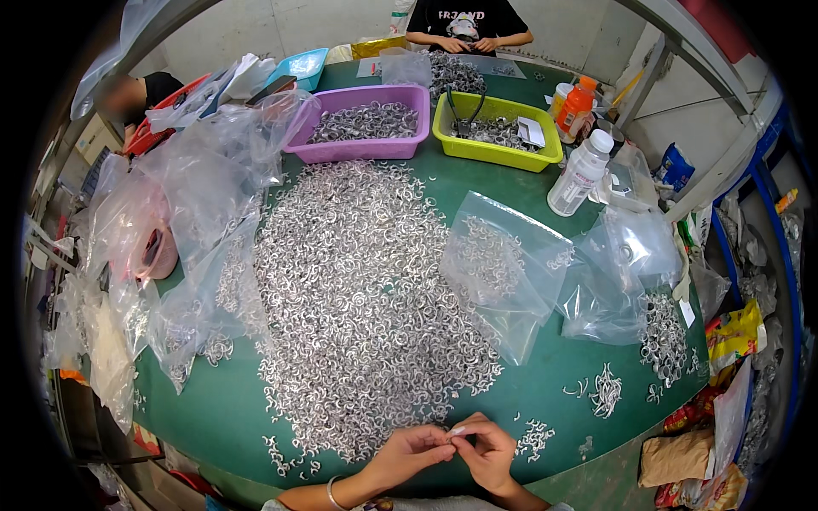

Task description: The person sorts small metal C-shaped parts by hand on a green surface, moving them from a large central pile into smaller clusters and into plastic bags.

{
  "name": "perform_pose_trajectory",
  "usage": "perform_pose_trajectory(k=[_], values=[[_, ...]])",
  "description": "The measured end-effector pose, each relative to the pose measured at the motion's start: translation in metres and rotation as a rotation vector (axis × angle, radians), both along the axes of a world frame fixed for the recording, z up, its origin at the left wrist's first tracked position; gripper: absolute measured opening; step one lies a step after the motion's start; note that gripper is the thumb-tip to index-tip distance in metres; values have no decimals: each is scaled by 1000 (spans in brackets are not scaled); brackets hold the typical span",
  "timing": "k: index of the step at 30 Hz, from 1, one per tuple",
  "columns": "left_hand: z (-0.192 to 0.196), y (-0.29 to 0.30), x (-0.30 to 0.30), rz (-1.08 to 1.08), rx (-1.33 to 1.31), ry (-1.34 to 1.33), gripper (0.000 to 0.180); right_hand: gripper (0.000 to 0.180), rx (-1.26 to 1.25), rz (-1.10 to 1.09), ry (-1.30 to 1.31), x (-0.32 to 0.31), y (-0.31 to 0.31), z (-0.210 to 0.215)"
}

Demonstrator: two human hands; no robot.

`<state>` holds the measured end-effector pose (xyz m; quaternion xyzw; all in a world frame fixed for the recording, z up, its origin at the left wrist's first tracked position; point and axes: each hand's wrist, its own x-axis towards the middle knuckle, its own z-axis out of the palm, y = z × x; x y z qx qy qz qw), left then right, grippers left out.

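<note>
Silvery piece in hands — table edge near, tabletop rightward.

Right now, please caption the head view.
Bare left hand and right hand meet beside curved silvery pieces heaped on green tabletop.

Pale capital letters stand above a cartoon print on a black T-shirt; print on a white plastic bottle and yellow packet is too small to read.

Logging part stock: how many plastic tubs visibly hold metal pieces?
2: purple tub behind the metal pile; lime-green tub right of the purple one. Plastic bags at left may hide others.
</note>
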<state>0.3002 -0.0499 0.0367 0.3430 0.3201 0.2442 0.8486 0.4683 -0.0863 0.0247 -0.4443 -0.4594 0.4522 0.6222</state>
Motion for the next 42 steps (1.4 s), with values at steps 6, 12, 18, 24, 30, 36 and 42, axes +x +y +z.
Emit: perform_pose_trajectory(k=[6,12,18,24,30,36,42], values=[[8,3,3,24,12,83,12,23,2,-13,4,0,0,-1],[9,3,3,61,21,61,14,22,5,-12,8,-1,1,-2],[11,2,3,70,22,53,15,22,10,-17,-2,-1,1,-2],[9,1,2,64,42,71,15,23,21,-9,-4,-1,1,0],[11,2,1,56,50,113,15,24,28,6,-7,0,2,0],[8,0,0,68,94,136,16,24,31,27,-16,0,2,1],[4,-2,2,113,222,186,18,24,46,67,-13,0,3,2]])
